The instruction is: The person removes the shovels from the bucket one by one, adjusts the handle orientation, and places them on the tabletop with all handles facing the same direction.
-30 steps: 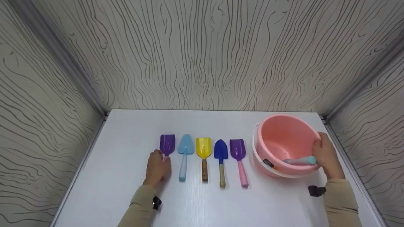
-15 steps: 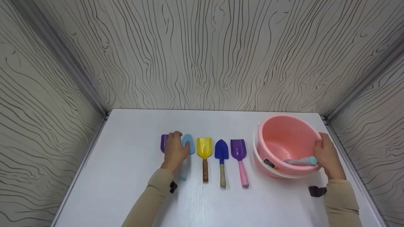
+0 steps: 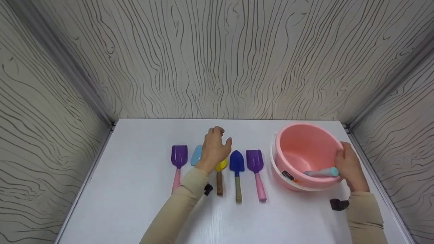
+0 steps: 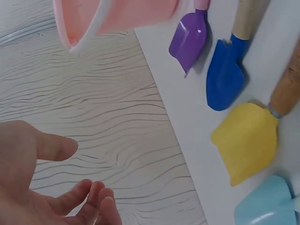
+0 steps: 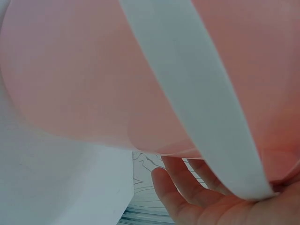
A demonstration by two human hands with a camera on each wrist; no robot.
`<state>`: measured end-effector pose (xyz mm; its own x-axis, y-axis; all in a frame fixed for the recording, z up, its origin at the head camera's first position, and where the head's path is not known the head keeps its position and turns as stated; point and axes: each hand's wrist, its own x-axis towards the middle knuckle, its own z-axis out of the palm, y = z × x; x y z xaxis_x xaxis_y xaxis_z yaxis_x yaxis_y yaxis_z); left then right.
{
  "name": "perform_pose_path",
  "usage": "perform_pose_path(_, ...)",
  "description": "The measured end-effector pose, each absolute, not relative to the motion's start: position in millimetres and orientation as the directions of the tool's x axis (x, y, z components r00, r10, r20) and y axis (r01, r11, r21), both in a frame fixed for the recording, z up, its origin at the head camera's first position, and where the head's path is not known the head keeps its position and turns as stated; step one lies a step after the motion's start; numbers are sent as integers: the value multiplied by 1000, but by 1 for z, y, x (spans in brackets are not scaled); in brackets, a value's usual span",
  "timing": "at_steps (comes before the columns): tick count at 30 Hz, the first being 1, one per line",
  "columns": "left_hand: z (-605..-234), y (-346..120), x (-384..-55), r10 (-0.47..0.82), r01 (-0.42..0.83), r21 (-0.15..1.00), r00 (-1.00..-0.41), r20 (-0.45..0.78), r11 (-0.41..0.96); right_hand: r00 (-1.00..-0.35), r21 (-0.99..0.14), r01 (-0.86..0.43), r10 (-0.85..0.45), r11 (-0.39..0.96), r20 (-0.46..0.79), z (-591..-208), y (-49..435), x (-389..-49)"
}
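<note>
My left hand (image 3: 214, 149) hovers over a yellow toy shovel (image 3: 221, 165) and partly covers it along with a light blue trowel (image 3: 196, 156). In the left wrist view, its thumb (image 4: 57, 146) stands apart from loosely bent fingers, nothing between them. On the right, my right hand (image 3: 351, 166) grips the rim of a tilted pink bucket (image 3: 312, 135). Inside the bucket, a pale handle with a turquoise end (image 3: 322, 172) leans near that hand. The right wrist view shows fingers under the bucket's edge, beside its white band (image 5: 187, 79).
Left of the row lies a purple shovel (image 3: 179, 155) with a pink handle. Right of the yellow one are a dark blue trowel (image 3: 237, 162) and another purple shovel (image 3: 255, 161). Wood-patterned panels (image 3: 217, 61) bound the white table (image 3: 135, 203).
My left hand has left the leftmost purple shovel's handle, passing rightward and farther back over the light blue trowel to the yellow shovel. My right hand and the bucket stay put.
</note>
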<state>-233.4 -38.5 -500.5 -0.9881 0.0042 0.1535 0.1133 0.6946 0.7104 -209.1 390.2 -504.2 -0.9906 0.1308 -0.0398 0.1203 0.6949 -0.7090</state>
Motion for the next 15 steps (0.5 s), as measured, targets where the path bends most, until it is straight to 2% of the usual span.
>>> perform_pose_path(9, -468, -3, -225, 187, 270, 723, -963, 195, 635, -991, -736, 122, 124, 666, -52, -506, 388, -211)
perform_pose_path(15, -453, 20, -216, 288, 289, 747, -948, 136, 598, -991, -727, 108, 127, 678, -29, -507, 388, -210)
